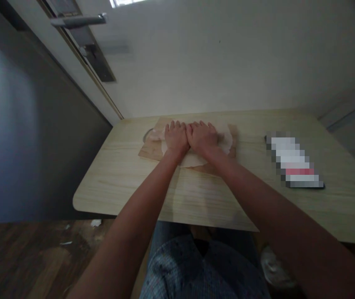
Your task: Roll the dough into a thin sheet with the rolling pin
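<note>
Left hand (pixel 176 136) and right hand (pixel 203 137) lie over a pale sheet (pixel 192 160), grip spread.

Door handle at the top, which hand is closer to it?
The left hand. It's below and to the right of the door handle; the right hand is farther right still.

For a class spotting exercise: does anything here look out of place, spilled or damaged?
White scraps lie on the dark floor near the table, lower left in the picture, and look like litter. The dark-edged device at right looks blocky, probably image masking. No spill is evident around the left hand or right hand.
</note>
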Demonstrator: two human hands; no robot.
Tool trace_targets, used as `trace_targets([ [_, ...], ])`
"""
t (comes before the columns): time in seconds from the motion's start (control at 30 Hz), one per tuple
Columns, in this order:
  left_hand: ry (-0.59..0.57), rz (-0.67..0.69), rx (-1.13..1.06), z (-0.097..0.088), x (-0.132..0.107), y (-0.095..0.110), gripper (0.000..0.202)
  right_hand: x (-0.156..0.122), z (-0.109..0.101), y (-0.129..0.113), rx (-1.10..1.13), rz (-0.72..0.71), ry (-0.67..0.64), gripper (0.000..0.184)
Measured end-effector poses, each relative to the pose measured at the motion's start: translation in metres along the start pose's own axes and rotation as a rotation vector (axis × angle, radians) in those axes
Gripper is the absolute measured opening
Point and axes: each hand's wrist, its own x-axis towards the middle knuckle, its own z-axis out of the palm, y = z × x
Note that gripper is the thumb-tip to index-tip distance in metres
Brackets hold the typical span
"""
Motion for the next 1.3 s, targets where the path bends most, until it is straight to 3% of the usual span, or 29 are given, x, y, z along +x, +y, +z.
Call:
trace_targets([
  [0.17,-0.01,0.001,-0.032,0.006,0.021,-0.003,0.037,0.02,0.002,0.005,0.009,0.031,-0.033,0.048],
  [0.3,-0.079,-0.062,-0.072,0.01,0.041,-0.004,0.041,0.039,0.01,0.01,0.05,0.127,-0.026,0.059],
  [0.43,-0.138,-0.136,-0.114,0.012,0.059,-0.004,0.046,0.059,0.017,0.016,0.136,0.119,0.001,0.067],
  [0.67,-0.172,-0.186,-0.168,0.018,0.084,-0.003,0.044,0.084,0.012,0.018,0.125,0.204,-0.147,0.072],
  [0.77,-0.17,-0.196,-0.189,0.02,0.09,-0.002,0.044,0.091,0.016,0.021,0.131,0.188,-0.121,0.064],
  [0.83,-0.169,-0.204,-0.194,0.021,0.092,-0.002,0.044,0.092,0.017,0.022,0.139,0.194,-0.123,0.058],
  [0.97,-0.158,-0.209,-0.174,0.019,0.086,-0.001,0.041,0.085,0.014,0.019,0.1,0.198,-0.159,0.072],
  [1.3,-0.102,-0.138,-0.091,0.003,0.047,-0.001,0.044,0.054,0.014,0.014,0.001,0.178,-0.12,0.061],
])
